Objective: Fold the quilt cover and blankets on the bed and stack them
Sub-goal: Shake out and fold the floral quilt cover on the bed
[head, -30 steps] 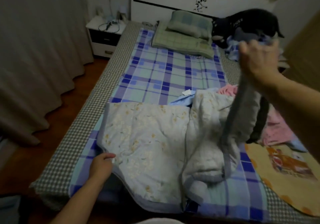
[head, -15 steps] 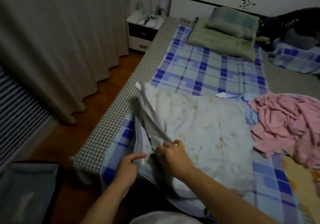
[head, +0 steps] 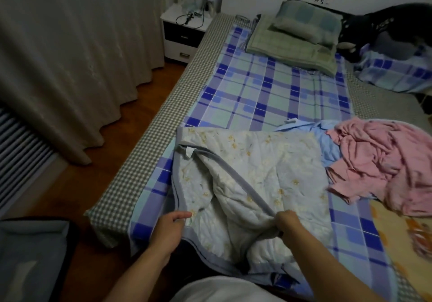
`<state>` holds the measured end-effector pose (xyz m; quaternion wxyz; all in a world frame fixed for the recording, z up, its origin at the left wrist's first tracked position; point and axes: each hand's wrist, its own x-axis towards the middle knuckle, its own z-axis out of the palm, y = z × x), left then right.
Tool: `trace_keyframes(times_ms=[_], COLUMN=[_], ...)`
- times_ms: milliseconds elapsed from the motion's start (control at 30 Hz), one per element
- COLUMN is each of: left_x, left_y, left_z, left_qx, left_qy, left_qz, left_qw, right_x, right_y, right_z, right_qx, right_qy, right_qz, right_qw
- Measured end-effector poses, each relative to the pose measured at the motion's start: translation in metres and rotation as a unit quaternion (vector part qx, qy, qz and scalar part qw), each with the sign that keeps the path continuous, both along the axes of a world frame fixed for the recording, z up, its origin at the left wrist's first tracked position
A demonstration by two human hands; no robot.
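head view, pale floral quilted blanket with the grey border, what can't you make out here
- Pale floral quilted blanket, head view: its near edge drops over the bed's end behind the person's white clothing.
- Right hand: fingertips buried in the blanket's grey border fold.
- Crumpled pink cloth: cut off by the right edge.
- Black shape by the headboard: too dark to identify.
- Small items on the white nightstand: too small.

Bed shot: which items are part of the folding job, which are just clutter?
Job:
floral quilt, gripped by left hand and right hand
pink blanket, crumpled
light blue cloth
yellow printed blanket

Lying about:
pillow
nightstand with cables
curtain
black garment
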<state>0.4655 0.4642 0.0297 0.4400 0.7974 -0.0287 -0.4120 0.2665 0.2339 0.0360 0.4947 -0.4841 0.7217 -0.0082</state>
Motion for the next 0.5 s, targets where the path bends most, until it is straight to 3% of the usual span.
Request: trace_keyframes(times_ms=[67,167,233,300,400,500], left_x=[0.002,0.005,0.006,0.005,0.000,-0.009], left_y=[-0.001,0.001,0.002,0.001,-0.002,-0.007], left_z=[0.001,0.002,0.006,0.009,0.018,0.026], left_qx=[0.003,0.006,0.004,-0.014,-0.057,-0.079], left_qy=[0.001,0.007,0.010,0.018,0.020,0.010], left_qz=[-0.007,-0.013,-0.015,-0.006,-0.004,-0.003], left_qw=[1.000,1.000,1.000,1.000,0.998,0.997], right_x=[-0.011,-0.012,-0.009,-0.001,0.010,0.031], right_y=[-0.006,-0.047,-0.082,-0.100,-0.085,-0.035], right_z=[0.012,0.045,0.084,0.134,0.215,0.235], right_qx=[0.030,-0.066,-0.106,-0.157,-0.272,-0.345], right_qy=[-0.014,-0.077,-0.223,-0.365,-0.439,-0.472], right_qz=[-0.011,-0.105,-0.215,-0.246,-0.185,-0.060], right_qw=[0.999,0.989,0.945,0.884,0.836,0.809])
